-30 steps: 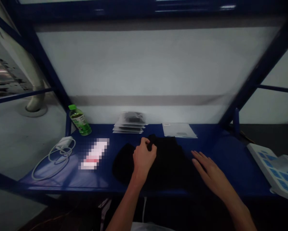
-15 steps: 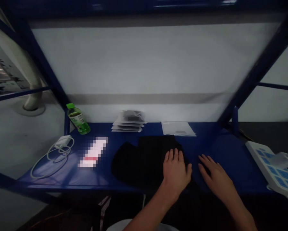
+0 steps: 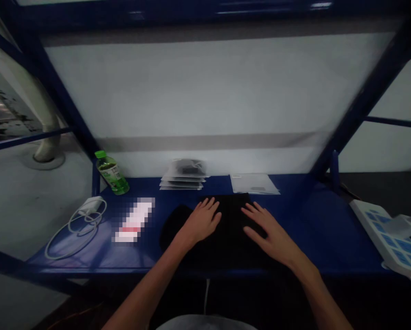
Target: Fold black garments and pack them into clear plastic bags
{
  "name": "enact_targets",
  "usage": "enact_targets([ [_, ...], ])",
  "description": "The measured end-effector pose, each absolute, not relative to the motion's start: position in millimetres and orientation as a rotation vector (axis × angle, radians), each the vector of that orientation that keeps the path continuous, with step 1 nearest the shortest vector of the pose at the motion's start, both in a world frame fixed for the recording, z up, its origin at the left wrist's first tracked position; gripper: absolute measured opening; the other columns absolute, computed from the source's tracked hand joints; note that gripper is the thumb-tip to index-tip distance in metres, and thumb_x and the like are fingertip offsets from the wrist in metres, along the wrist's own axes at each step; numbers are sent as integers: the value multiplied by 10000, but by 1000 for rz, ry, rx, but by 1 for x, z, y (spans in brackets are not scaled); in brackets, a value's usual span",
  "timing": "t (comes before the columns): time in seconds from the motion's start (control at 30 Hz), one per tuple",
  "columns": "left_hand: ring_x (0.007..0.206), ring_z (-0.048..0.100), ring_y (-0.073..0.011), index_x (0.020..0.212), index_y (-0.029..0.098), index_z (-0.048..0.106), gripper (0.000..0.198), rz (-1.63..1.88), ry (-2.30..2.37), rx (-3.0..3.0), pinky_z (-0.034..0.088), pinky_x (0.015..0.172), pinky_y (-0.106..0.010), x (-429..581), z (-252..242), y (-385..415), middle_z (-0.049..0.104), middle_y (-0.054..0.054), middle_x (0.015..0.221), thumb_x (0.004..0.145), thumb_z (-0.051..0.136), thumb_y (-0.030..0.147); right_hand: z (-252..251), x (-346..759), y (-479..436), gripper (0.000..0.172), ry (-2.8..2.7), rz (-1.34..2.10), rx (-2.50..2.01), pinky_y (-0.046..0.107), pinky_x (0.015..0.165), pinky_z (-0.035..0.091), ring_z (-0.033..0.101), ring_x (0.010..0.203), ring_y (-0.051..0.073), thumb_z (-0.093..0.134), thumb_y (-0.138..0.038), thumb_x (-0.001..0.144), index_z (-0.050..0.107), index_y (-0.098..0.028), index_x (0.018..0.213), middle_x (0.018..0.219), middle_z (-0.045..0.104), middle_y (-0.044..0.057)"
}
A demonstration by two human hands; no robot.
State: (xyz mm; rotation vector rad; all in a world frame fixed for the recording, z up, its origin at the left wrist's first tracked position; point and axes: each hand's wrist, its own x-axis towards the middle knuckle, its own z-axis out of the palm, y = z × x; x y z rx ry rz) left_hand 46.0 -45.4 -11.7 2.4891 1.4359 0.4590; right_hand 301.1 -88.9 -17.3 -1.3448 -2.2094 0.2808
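The black cloth lay in the middle of the blue shelf, directly ahead at 12 o'clock from the wearer. Both hands were open, palms down, with the fingers spread wide, and neither gripped anything. The left hand pressed on the cloth's left part, the right hand on its right part, with a narrow gap between them.

As far as the pictures showed, most of the cloth formed a flattened, squarish pile, which looked like work well advanced. A rounded black lobe stuck out at 9 o'clock and looked unsettled. Whether the cloth was folded in layers was too dark to tell.

Beyond it at 11 o'clock stood a stack of clear bags, and at 1 o'clock lay a flat bag. Farther left were a green-capped bottle, a blurred packet and a white cable.
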Motion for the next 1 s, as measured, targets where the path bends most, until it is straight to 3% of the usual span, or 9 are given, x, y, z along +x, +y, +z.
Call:
enact_targets([
  [0.17,1490,183,-274,1536,223,316,578,370,1440,2521,196,1190,-497,27,-29,-45,247,-85,1604,1028,284,498,-28,294,-76,576,-2442,231,-1364,589,1184,186,232,1471,296,459,-599,940,426,-369,1467,1565,359,17],
  [0.63,1490,191,-272,1538,219,309,590,378,1471,2530,192,1189,-493,28,-30,-50,244,-85,1606,1030,258,514,-39,303,-79,585,-2404,269,-1378,583,1175,222,209,1478,288,456,-599,942,372,-404,1487,1581,328,-11],
  [0.77,1415,369,-288,1449,231,472,539,457,1496,2540,288,1145,-472,31,-20,-44,436,-85,1520,1014,326,514,-38,302,-79,583,-2399,266,-1380,581,1173,235,217,1476,291,459,-598,939,381,-401,1483,1577,337,-12],
  [0.87,1198,582,-271,1281,209,630,447,589,1501,2569,395,1059,-423,44,-8,-23,649,-96,1284,1009,375,455,-37,302,-81,578,-2397,270,-1382,583,1174,230,207,1480,291,448,-596,944,390,-392,1482,1581,328,-11],
  [1.0,1092,626,-245,1189,190,684,335,585,1440,2616,450,997,-356,77,2,22,689,-91,1180,966,472,323,-35,301,-82,574,-2399,277,-1396,580,1173,232,189,1486,280,431,-595,953,390,-379,1484,1588,313,-7],
])
